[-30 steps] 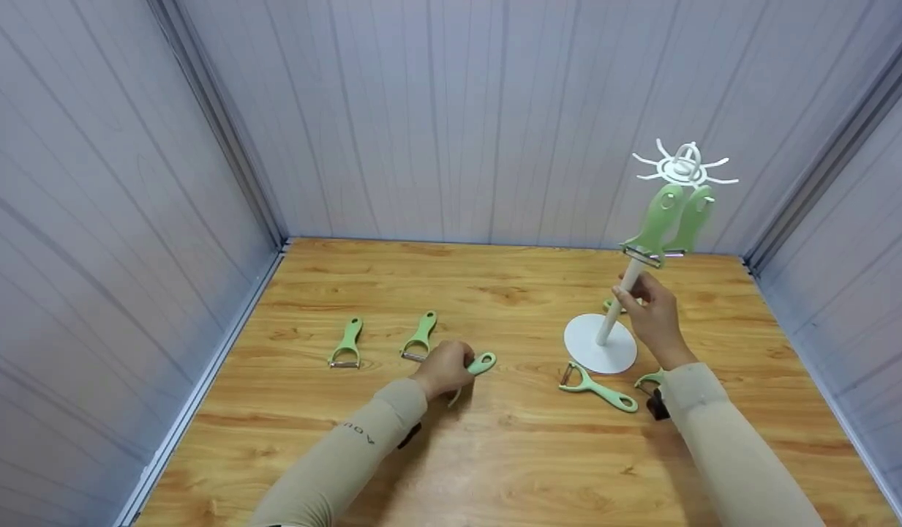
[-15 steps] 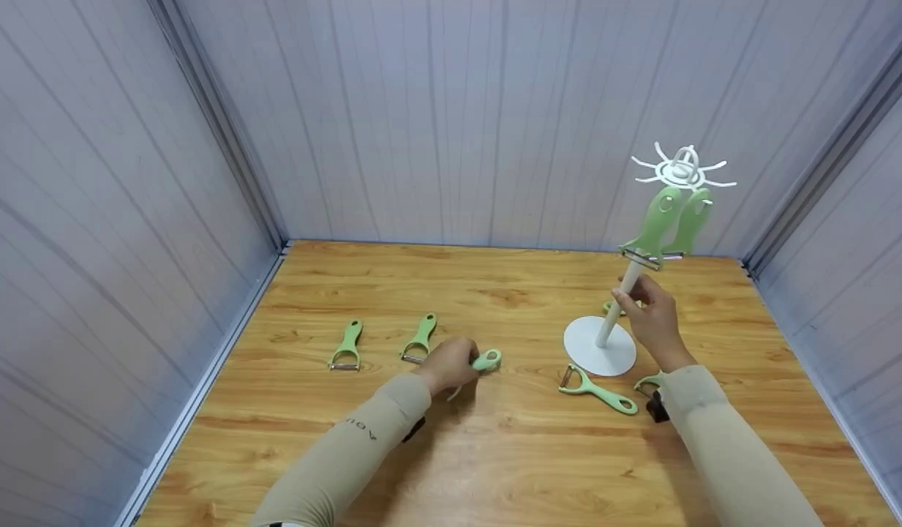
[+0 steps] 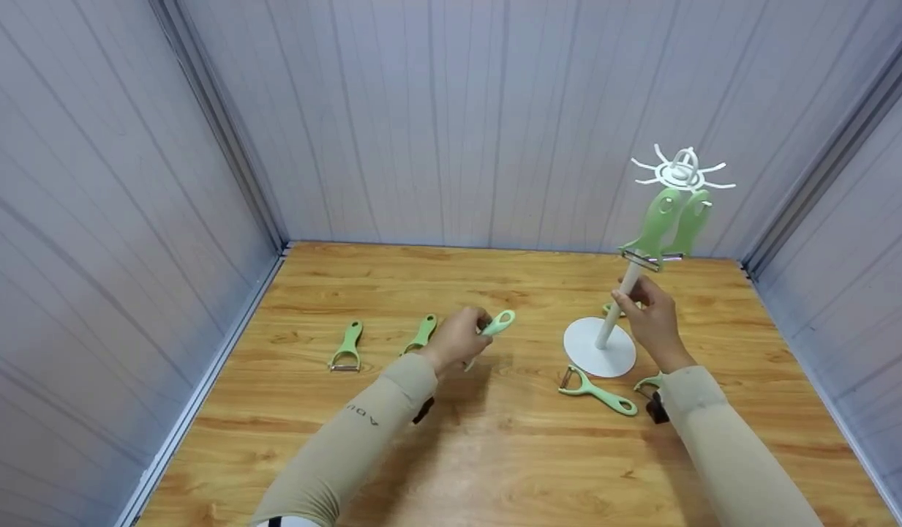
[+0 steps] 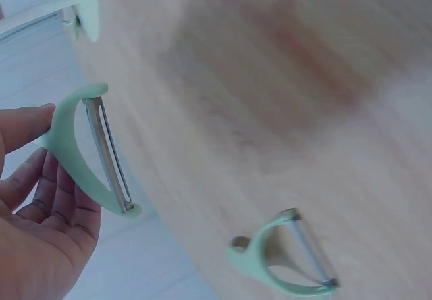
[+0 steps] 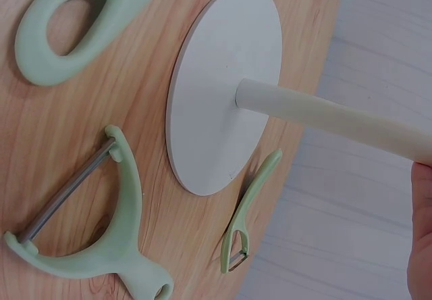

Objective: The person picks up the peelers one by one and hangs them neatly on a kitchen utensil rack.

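My left hand [image 3: 459,337] pinches a green peeler [image 3: 500,323] by its handle, raised above the table. In the left wrist view that peeler's blade [image 4: 106,153] faces away from the palm. With my right hand [image 3: 652,315] I grip the pole of a white stand [image 3: 599,360], whose round base is on the table. Two green peelers [image 3: 659,223] hang from hooks below the stand's spoked top [image 3: 681,176]. A peeler [image 3: 597,391] lies in front of the base. Another peeler [image 5: 246,212] lies behind it, and a further peeler [image 3: 648,382] is partly hidden by the right sleeve.
Two more green peelers lie at the left: one peeler [image 3: 347,345] fully visible, one peeler [image 3: 420,334] partly behind my left hand. Panelled walls close in the wooden table [image 3: 538,468] at the back and both sides.
My left hand has lifted the peeler off the table and moved it up and slightly right, away from me. The right hand keeps its grip on the pole.
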`<action>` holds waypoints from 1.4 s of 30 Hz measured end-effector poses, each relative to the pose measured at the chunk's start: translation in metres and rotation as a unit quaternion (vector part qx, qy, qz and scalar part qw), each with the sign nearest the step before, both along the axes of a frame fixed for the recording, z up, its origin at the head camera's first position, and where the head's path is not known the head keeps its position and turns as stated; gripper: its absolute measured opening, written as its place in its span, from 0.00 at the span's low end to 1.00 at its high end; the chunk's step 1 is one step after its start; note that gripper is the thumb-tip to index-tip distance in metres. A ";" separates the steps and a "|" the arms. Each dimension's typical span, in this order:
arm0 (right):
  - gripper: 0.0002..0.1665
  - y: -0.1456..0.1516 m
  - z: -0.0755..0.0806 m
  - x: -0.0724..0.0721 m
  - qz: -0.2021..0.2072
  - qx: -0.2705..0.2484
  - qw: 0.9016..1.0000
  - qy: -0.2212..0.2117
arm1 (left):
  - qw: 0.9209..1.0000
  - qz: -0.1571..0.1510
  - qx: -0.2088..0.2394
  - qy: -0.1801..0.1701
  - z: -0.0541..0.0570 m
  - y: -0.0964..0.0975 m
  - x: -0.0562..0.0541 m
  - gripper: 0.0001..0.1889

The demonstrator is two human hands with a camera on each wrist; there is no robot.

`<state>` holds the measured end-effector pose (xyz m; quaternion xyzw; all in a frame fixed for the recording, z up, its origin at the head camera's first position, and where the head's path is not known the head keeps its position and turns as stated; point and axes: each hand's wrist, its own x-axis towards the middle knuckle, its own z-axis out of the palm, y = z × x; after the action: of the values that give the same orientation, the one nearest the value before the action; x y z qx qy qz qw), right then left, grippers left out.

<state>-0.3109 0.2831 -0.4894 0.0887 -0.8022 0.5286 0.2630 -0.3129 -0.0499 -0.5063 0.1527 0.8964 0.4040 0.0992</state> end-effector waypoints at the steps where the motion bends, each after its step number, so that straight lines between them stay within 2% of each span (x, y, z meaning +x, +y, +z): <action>1: 0.10 0.000 0.000 0.000 0.001 0.001 1.000 0.002 | 1.000 -0.001 0.000 0.009 0.003 0.001 -0.001 0.13; 5: 0.10 0.001 -0.001 0.000 0.004 0.003 1.000 0.008 | 0.999 0.002 0.012 0.031 0.014 0.007 -0.005 0.14; 7: 0.11 0.005 -0.009 -0.007 -0.002 0.006 1.000 0.004 | 0.999 0.006 0.020 0.035 0.020 0.010 -0.006 0.14; 12: 0.13 0.016 -0.026 -0.023 -0.015 0.014 0.998 -0.053 | 0.998 0.010 0.044 0.045 0.035 0.015 -0.007 0.15; 15: 0.14 0.016 -0.024 -0.022 -0.015 0.013 0.998 -0.066 | 0.997 0.011 0.056 0.052 0.042 0.018 -0.008 0.15; 20: 0.12 0.007 -0.012 -0.011 -0.011 0.004 0.999 -0.048 | 0.994 0.010 0.083 0.073 0.051 0.024 -0.011 0.14; 25: 0.11 0.002 -0.001 -0.002 -0.004 0.002 0.999 -0.033 | 0.988 0.011 0.104 0.111 0.061 0.028 -0.013 0.14; 35: 0.10 0.000 0.001 -0.001 -0.001 -0.002 1.000 -0.015 | 0.980 0.014 0.113 0.164 0.081 0.036 -0.016 0.14; 42: 0.11 0.000 0.004 0.003 0.004 -0.009 0.999 -0.039 | 0.971 0.019 0.134 0.196 0.094 0.046 -0.016 0.12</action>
<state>-0.3080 0.2828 -0.4851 0.0692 -0.8068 0.5397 0.2304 -0.3294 -0.0044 -0.4125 0.2241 0.8389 0.4843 -0.1076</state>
